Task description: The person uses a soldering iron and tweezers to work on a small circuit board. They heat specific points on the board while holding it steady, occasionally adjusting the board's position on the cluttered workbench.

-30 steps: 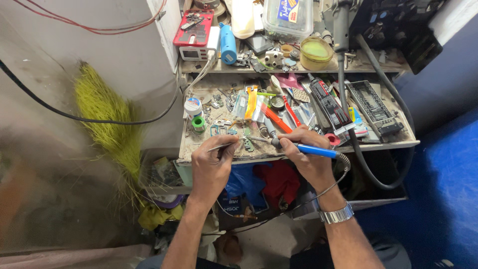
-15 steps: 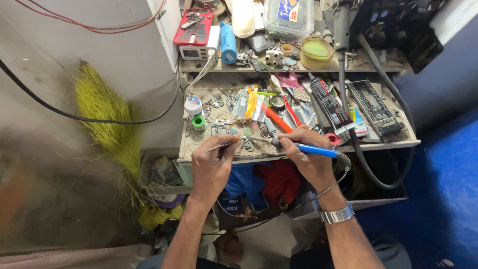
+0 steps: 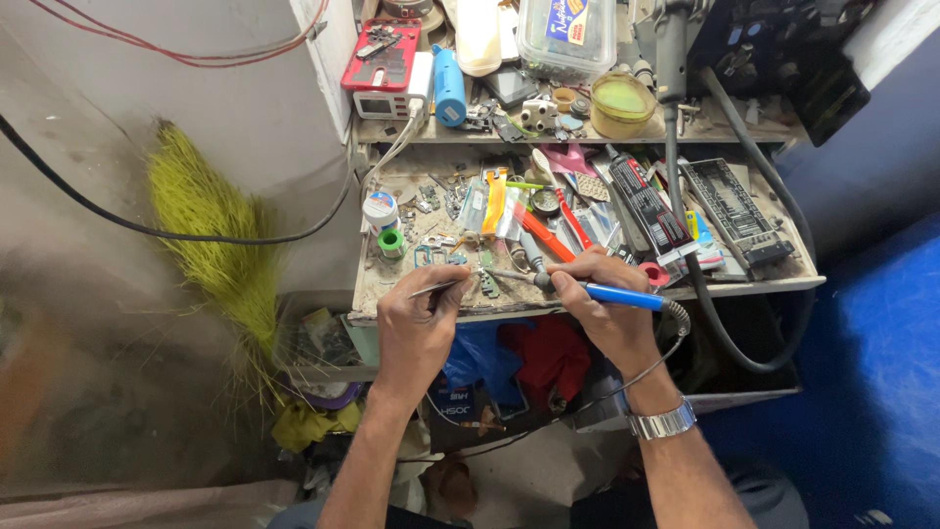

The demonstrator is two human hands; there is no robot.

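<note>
At the front edge of a cluttered desk, a person's right hand is closed around the blue handle of a soldering iron, fingers curled tight about the grip and the metal tip pointing left toward a small green circuit board. The iron's grey cord loops down past the wrist, which carries a metal wristwatch. The left hand is pinched shut on thin tweezers, thumb and forefinger pressed together, the other fingers folded under; the tweezer tips reach right toward the same board. The board lies on the dusty desk surface between the 2 hands, just beside the iron's tip; whether the tip touches it cannot be told.

Beyond the hands, the desk is strewn with small parts, an orange-handled tool, a red-handled tool and 2 rolls of tape, 1 white and 1 green. A thick grey hose curves off the desk's right side. On the shelf above stand a blue cylinder, a red mat with tools, a clear plastic box and a yellow-green tub. Left of the desk, a yellow-green broom leans against the grey wall, crossed by a black cable.
</note>
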